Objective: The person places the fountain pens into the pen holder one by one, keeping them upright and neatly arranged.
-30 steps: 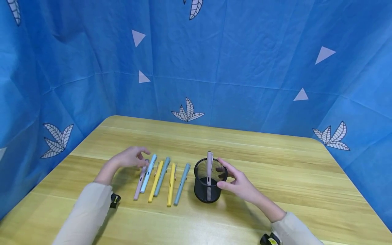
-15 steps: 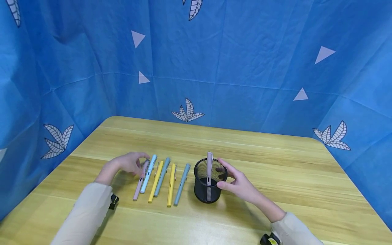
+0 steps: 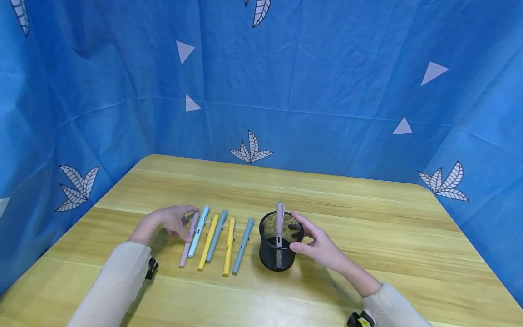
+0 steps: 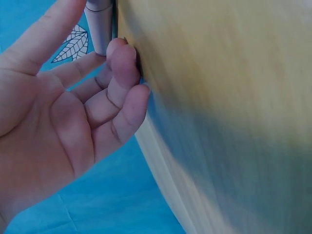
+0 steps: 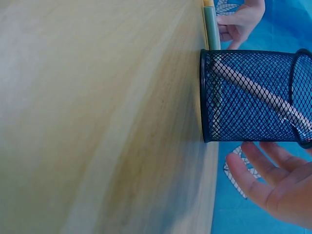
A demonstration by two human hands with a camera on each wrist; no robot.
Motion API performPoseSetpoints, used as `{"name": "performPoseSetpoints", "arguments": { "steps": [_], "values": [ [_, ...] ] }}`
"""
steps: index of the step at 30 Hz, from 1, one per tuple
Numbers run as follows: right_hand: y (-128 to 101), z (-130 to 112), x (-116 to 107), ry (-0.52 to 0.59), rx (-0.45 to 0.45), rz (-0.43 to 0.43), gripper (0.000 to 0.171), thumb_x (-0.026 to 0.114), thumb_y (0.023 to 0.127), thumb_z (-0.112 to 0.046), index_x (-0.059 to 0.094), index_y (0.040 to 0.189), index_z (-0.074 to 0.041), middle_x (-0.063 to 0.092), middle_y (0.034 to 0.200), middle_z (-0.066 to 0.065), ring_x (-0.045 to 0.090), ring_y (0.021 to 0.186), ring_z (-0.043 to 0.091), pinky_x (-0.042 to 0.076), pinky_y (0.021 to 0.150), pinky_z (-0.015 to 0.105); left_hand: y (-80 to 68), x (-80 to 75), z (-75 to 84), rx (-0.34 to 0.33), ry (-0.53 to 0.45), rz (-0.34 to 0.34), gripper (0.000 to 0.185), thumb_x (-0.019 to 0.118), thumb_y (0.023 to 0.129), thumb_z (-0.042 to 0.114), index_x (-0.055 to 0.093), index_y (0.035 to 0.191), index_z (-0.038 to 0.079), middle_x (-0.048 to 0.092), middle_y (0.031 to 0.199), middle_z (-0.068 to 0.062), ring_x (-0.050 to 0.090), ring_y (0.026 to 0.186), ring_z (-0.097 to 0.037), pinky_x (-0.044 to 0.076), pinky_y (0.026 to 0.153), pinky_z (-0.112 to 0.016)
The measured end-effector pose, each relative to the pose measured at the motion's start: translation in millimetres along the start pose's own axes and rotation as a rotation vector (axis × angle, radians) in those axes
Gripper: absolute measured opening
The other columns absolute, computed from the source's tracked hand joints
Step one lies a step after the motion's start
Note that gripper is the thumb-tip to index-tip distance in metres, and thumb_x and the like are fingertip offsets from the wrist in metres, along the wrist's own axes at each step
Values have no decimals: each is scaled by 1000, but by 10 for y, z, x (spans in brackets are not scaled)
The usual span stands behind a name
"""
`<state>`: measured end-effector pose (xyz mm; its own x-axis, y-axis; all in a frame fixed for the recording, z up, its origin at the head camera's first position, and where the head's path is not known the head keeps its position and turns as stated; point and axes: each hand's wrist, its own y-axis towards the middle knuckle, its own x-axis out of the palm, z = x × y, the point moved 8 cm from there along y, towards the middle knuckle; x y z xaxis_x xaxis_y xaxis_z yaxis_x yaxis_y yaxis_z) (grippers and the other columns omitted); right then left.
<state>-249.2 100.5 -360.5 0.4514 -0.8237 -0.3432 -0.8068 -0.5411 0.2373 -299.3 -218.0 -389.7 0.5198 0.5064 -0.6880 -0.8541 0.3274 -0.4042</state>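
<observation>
I sit at a yellow wooden table (image 3: 367, 236) with a blue patterned cloth (image 3: 327, 81) hung behind it and to both sides.

My left hand (image 3: 165, 221) rests on the table at the left end of a row of pens. Its fingers are curled, and the thumb and fingertips (image 4: 122, 53) close on the upper end of the pink pen (image 3: 188, 240), the leftmost in the row. In the left wrist view that pen's end sits between my thumb and forefinger, with the other fingertips pressed to the table; whether the grip is firm I cannot tell. The pen lies flat on the table.

To the right of it, side by side and all lying lengthwise away from me, are a light blue pen (image 3: 198, 231), a yellow pen (image 3: 207, 249), a grey-blue pen (image 3: 216, 235), a second yellow pen (image 3: 228, 247) and another blue pen (image 3: 243, 246).

Just right of the row stands a black mesh cup (image 3: 280, 247), upright. One pink-grey pen (image 3: 279, 222) stands in it, leaning on the rim.

My right hand (image 3: 320, 247) is at the cup's right side, the grip open: fingers loosely spread and cupped near the mesh wall, thumb close to it. The right wrist view shows a gap between fingers and cup.
</observation>
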Motion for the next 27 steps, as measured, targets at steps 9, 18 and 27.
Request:
{"name": "performPoseSetpoints", "arguments": {
  "steps": [9, 18, 27],
  "values": [
    [-4, -13, 1, 2, 9, 0, 69, 63, 84, -12, 24, 140, -3, 26, 138, 27, 42, 112, 43, 52, 64, 40, 3, 5, -13, -9, -36, -33, 89, 77, 67, 9, 23, 138, 1, 52, 68, -10, 44, 50, -14, 38, 46, -21],
    [-3, -16, -6, -2, 8, 3, 69, 63, 84, -12, 24, 140, -3, 26, 137, 28, 43, 110, 43, 52, 64, 40, 33, -25, -56, 14, -75, -45, 80, 77, 65, 6, 31, 129, 0, 53, 72, -12, 50, 56, -18, 44, 53, -26],
    [-2, -10, 5, 0, 2, -4, 69, 63, 84, -13, 23, 140, -3, 34, 132, 30, 47, 104, 41, 52, 63, 41, 17, -25, -89, 24, -129, -58, 68, 77, 64, 4, 36, 118, -4, 52, 74, -11, 52, 63, -20, 48, 60, -32]
  ]
}}
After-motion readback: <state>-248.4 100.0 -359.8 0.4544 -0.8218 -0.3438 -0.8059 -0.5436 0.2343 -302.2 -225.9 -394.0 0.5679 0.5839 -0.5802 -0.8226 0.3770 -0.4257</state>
